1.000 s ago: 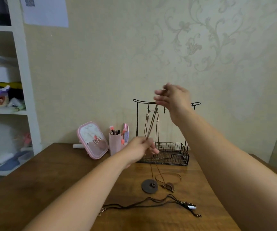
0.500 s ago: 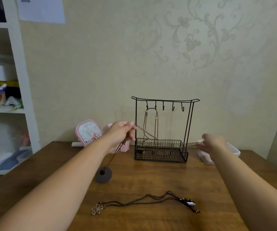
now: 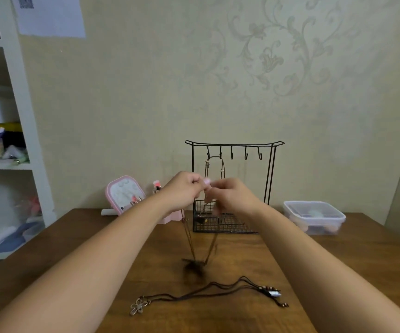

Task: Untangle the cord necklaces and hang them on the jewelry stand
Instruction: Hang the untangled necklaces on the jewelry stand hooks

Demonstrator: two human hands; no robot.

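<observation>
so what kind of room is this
Probably a bedroom or dressing corner at home: a wooden table against patterned wallpaper holds a wire jewelry stand, a pink mirror, and a white shelf unit stands beside it.

I'm seeing a black wire-metal jewelry stand [image 3: 234, 150] on a matt, grained wooden table [image 3: 74, 236]. Dark cord necklace [image 3: 208, 290] with a shiny metal flower pendant [image 3: 137, 306]. Clear plastic container [image 3: 314, 216], glossy pink mirror [image 3: 124, 194].

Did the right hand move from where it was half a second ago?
Yes. The right hand swung left. It was out past the right side of the jewelry stand; now it is in front of the stand, meeting the left hand.
</observation>
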